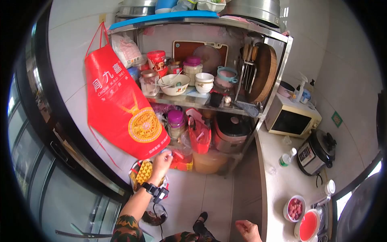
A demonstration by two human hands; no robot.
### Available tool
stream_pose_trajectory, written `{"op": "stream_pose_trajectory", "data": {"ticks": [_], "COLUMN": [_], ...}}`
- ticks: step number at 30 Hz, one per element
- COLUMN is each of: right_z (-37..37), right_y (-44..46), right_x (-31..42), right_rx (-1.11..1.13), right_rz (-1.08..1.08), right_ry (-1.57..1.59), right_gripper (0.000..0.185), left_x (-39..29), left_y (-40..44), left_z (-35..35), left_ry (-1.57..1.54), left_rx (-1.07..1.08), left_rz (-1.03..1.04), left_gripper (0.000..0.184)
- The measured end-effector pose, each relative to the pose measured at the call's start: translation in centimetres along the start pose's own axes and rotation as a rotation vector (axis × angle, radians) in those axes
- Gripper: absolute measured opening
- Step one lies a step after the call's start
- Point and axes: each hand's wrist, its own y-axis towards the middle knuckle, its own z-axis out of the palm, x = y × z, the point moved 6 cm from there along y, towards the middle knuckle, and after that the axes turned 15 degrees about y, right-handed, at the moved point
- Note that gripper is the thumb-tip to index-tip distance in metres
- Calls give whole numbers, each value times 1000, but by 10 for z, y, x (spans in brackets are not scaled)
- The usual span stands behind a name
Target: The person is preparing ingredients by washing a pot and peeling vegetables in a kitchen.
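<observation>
My left hand (162, 162) reaches forward with its fingers closed, just below the lower edge of a red apron (125, 105) hanging on the wall. A small pale bluish bit shows at its fingertips; what it is, I cannot make out. Behind the hand are a red package (181, 161) and the shelf's lower level. A bag with a yellow bumpy pattern (144, 171) stands on the floor beside my left wrist. My right hand (246, 230) hangs low near the counter's edge, fingers loosely bent and apart, with nothing visible in it.
A metal shelf rack (193, 101) holds bowls (175, 84), jars (176, 121), a rice cooker (231, 131) and a round wooden board (263, 72). On the right counter (278, 185) stand a microwave (291, 119), a pressure cooker (316, 153) and a bowl of red pieces (294, 208).
</observation>
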Motion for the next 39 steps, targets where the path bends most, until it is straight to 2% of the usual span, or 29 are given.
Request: {"op": "stream_pose_trajectory", "data": {"ticks": [2,4,6,8,9,10,12,13,14,15,16,17,18,19,20,21,22,24,25,27,31,33,36,38,39], "right_z": [-9,-21,-27,-37,-37,-43,-45,-48,-51,-42,-49,-55,-36,-47,-44,-30,-39,-23,-21,-27,-17,-17,-26,-33,-39], "right_y": [36,73,84,103,103,103,96,88,82,74,84,76,44,57,33,31,41,17,23,43,-4,-23,-40,-40,-53], "right_x": [2,-2,9,12,16,21,42,38,27,14,22,21,15,23,8,23,25,26,31,32,26,32,50,69,69], "right_rx": [-18,-86,-94,-154,-148,-186,-181,-273,-339,-382,-336,-372,-508,-483,-580,-606,-585,-653,-622,-620,-724,-784,-792,-757,-762], "right_rz": [-36,20,-15,-74,-81,-54,-119,-94,-40,25,-53,-30,-56,-90,-34,31,-60,111,68,67,96,93,-15,-68,-101], "right_ry": [-1,17,-20,-90,-105,-107,-9,-3,-33,-42,-172,-203,-158,-222,-205,-179,-214,-165,-204,-219,-169,-133,-112,-63,-47], "right_gripper": [20,19,19,19,17,17,18,18,18,18,17,16,16,17,17,17,17,18,18,18,18,18,21,33,33], "left_x": [-3,-55,-72,-108,-106,-113,-121,-119,-106,-115,-51,-67,-65,-72,-91,-67,-73,-89,-98,-101,-152,-185,-228,-259,-281], "left_y": [53,114,136,192,207,234,249,279,311,329,362,366,410,384,395,403,403,385,372,345,261,206,109,35,-31], "left_z": [-8,-33,-45,-42,-52,-29,-30,-21,-4,14,6,22,67,27,35,21,23,18,18,13,32,45,77,109,115], "left_ry": [-44,223,328,455,562,640,696,812,975,1033,1055,1033,1032,1165,1139,1107,1055,922,845,685,173,-115,-490,-702,-800], "left_rx": [-198,-387,-437,-574,-612,-616,-580,-547,-372,-529,-223,-294,-319,-70,-134,-208,-263,-342,-368,-393,-310,-162,240,662,911], "left_rz": [4,136,140,268,276,308,280,345,332,516,431,781,632,705,751,718,727,727,728,683,720,753,729,674,678], "left_gripper": [29,30,33,36,36,36,36,30,21,15,18,17,21,30,31,32,34,36,38,40,46,49,54,57,58]}}
